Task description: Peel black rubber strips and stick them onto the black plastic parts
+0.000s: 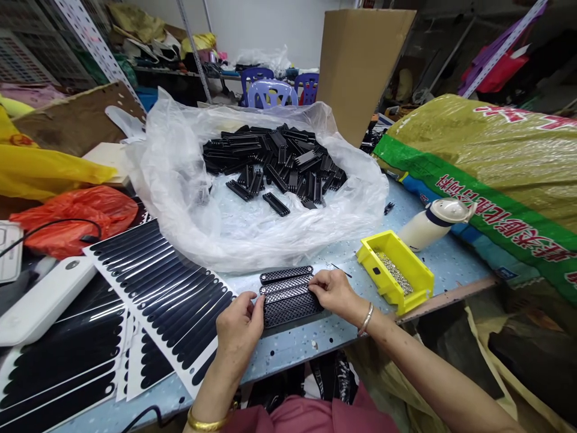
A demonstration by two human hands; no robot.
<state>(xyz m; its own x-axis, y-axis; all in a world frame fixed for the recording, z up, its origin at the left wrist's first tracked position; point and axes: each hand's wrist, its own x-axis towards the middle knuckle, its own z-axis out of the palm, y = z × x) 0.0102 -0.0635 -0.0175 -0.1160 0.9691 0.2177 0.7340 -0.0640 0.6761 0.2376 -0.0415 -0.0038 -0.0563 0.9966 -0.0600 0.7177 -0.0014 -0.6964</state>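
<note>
While I watch from far away, the black strips (288,294) lie side by side on the blue table (288,349), near its front edge. The left hand (238,328) curls its fingers against their left ends. The right hand (336,293) presses bent fingertips on their right ends. I cannot tell if either hand pinches a strip. At 3 o'clock from the strips sits a yellow bin (417,279) with tiny metal bits. At 9 o'clock lie white sheets (166,294) of long black stickers. At 12 o'clock a clear bag (180,180) holds black parts.
</note>
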